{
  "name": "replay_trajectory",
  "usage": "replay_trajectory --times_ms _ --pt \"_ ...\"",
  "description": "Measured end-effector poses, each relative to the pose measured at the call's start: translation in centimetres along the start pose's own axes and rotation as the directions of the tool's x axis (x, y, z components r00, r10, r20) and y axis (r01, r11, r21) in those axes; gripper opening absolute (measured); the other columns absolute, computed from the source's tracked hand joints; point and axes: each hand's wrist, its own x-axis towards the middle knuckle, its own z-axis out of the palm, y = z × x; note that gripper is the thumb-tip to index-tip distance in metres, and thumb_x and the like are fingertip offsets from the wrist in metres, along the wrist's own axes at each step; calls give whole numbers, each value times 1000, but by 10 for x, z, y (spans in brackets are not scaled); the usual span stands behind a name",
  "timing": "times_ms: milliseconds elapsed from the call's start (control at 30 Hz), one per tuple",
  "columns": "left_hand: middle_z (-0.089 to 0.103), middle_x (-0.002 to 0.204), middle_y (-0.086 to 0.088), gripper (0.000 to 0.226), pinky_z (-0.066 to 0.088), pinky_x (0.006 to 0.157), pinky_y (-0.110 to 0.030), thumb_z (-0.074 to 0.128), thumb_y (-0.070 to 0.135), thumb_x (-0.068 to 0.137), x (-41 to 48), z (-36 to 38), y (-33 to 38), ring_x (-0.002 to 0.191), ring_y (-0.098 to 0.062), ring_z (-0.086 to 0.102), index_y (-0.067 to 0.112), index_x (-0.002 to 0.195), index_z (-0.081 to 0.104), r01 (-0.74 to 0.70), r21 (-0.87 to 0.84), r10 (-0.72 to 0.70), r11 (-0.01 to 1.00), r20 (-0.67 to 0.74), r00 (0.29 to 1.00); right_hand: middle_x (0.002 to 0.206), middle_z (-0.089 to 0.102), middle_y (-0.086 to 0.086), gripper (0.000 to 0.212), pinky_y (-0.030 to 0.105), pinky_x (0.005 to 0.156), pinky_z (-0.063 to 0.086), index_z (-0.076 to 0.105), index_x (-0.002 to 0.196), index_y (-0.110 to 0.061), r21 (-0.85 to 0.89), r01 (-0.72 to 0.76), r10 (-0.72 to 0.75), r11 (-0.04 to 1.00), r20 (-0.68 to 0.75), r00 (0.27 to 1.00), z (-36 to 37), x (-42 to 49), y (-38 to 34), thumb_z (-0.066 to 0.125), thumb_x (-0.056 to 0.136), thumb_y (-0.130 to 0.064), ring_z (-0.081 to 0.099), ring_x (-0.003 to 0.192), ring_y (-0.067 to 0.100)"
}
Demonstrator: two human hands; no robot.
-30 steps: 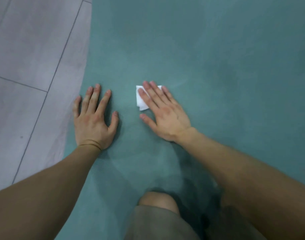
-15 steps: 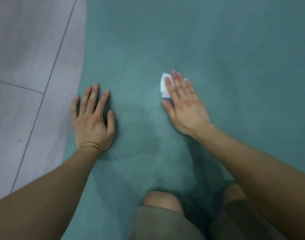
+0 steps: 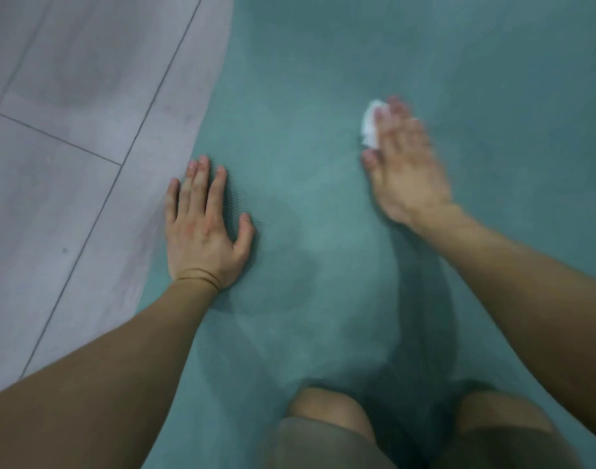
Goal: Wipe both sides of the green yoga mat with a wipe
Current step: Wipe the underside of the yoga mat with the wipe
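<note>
- Since the earlier frames: right hand (image 3: 406, 164) and white wipe (image 3: 370, 123) have travelled to the right across the mat, away from the left hand; the gap between the two hands is now wide. Left hand (image 3: 203, 228) has kept its place by the mat's left edge.
- Right hand: flat, fingers extended, palm down, pressing the wipe onto the green yoga mat (image 3: 323, 130). Not a clenched grip; the wipe is pinned under the fingers. Motion blur over hand and wipe.
- Wipe: crumpled or folded, only its left part shows past the fingertips; the rest is hidden beneath the hand.
- Left hand: released, fingers spread, palm flat on the mat, holding nothing. Little finger lies right at the mat's left edge. A thin band circles the wrist.
- Mat edge: runs diagonally from top centre down to lower left, bordering grey tiled floor (image 3: 70, 130) with dark grout lines.
- Open room: bare mat surface extends ahead of and to the right of the right hand, up to the frame limits.
- Both knees (image 3: 327, 411) rest on the mat at bottom, in greyish shorts.
</note>
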Motion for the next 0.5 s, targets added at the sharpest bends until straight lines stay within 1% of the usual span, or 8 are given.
replay_trajectory --times_ms 67,100,133,200,267,333,400,500 --pt "22 173 -13 76 17 129 -54 49 47 98 0 0 0 162 -27 16 10 162 34 -4 -4 4 1000 -11 1000 177 -3 15 78 45 133 1 4 169 -9 39 -213 214 976 -22 977 -4 6 15 21 109 -55 -4 164 28" --pt "23 173 -12 75 17 128 -54 50 47 98 0 0 0 162 -27 16 11 162 36 -9 -11 9 1000 -15 1000 177 -5 16 79 46 133 2 4 169 -8 61 -220 222 974 -30 975 -3 7 1 23 109 -56 -5 164 29" --pt "23 173 -12 73 17 128 -54 50 46 97 1 0 0 162 -28 17 13 161 37 -13 -17 13 1000 -15 1000 177 -4 16 78 47 133 2 5 169 -8 68 -142 144 988 -38 989 1 5 -21 25 109 -55 -5 164 29" --pt "23 173 -10 70 17 128 -55 52 45 97 1 -1 0 161 -28 17 18 160 41 -20 -29 19 999 -17 1000 178 2 13 72 46 133 4 11 170 -12 67 196 -195 978 -20 981 12 -3 -74 29 111 -50 -2 165 26" --pt "25 172 -10 68 18 127 -56 53 44 96 2 -2 -1 161 -28 19 18 159 43 -30 -35 29 999 -25 999 178 7 10 67 45 133 7 16 170 -15 45 456 -458 889 24 889 19 -10 -112 31 112 -47 3 165 24" --pt "26 172 -10 68 18 128 -56 54 44 97 2 -3 -1 161 -28 19 19 159 43 -24 -38 23 999 -25 999 178 9 7 66 42 133 8 15 170 -15 -12 552 -551 834 44 834 17 -2 -105 30 113 -46 7 164 22" --pt "25 173 -9 68 18 128 -55 54 44 97 2 -4 0 161 -27 18 20 159 42 -12 -40 11 999 -12 1000 177 13 9 66 41 134 7 15 170 -13 -25 456 -455 890 21 890 13 17 -64 28 113 -45 11 164 23" --pt "24 173 -8 68 16 128 -54 53 44 97 0 -6 1 162 -26 16 20 160 41 -4 -42 4 999 -1 1000 178 5 12 69 42 134 3 7 170 -13 -19 64 -64 998 1 998 -3 37 -5 23 112 -48 3 165 25"
